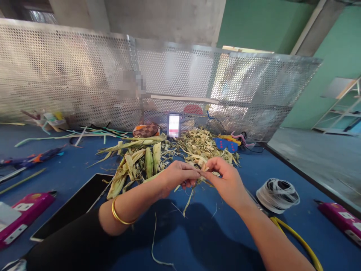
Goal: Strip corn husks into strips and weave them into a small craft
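Note:
My left hand (178, 176), with a gold bangle on its wrist, has thumb and forefinger pinched together. Its fingertips meet those of my right hand (225, 180), which is also closed in a pinch. Between them is a pale strip of corn husk (203, 167), mostly covered by the fingers. A thin husk shred (188, 203) hangs or lies just below the hands; I cannot tell which. Behind my left hand lie larger dried corn husks (132, 162), some still green. A heap of shredded husk (197, 145) spreads beyond both hands.
A black tray-like panel (76, 203) and a magenta power strip (28, 214) lie left. On the right are a roll of white strapping (278, 195), a yellow cable (301, 237) and another power strip (341, 218). A lit phone (174, 125) stands before the perforated metal screen (180, 75).

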`<action>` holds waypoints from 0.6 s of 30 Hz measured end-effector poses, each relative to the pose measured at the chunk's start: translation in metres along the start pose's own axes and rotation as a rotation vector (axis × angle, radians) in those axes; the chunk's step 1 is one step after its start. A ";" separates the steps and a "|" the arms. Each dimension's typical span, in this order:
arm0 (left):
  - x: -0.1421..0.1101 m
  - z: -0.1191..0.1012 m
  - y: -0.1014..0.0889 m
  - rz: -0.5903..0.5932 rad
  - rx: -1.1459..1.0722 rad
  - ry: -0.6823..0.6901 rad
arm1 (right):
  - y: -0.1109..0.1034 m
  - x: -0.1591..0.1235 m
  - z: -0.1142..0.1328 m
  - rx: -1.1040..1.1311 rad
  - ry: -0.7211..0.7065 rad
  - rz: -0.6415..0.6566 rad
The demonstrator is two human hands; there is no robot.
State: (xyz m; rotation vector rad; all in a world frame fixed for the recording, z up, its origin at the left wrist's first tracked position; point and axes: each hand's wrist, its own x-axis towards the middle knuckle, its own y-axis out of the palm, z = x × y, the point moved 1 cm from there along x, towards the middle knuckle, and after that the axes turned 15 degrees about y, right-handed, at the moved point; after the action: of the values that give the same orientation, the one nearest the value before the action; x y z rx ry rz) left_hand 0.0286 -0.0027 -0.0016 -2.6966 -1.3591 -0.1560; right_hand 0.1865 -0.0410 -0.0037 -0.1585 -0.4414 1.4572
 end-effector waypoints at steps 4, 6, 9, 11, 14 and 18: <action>-0.001 0.002 -0.002 -0.027 -0.220 0.034 | 0.000 0.003 -0.004 0.213 0.112 -0.069; -0.001 0.002 -0.003 -0.027 -0.323 0.054 | -0.001 0.004 -0.006 0.281 0.132 -0.127; 0.001 0.005 0.000 -0.054 -0.321 0.105 | 0.000 0.006 -0.008 0.357 0.158 -0.179; 0.002 0.009 0.005 -0.093 -0.300 0.139 | 0.004 0.005 -0.009 0.383 0.174 -0.189; 0.002 0.016 0.013 -0.172 -0.313 0.137 | 0.011 0.001 -0.009 0.357 0.184 -0.216; 0.000 0.022 0.020 -0.238 -0.347 0.109 | 0.017 -0.004 -0.008 0.272 0.173 -0.319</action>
State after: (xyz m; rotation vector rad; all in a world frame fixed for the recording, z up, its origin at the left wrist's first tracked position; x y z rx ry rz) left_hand 0.0456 -0.0115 -0.0247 -2.7242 -1.7566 -0.6033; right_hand 0.1734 -0.0412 -0.0181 0.0053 -0.1168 1.1636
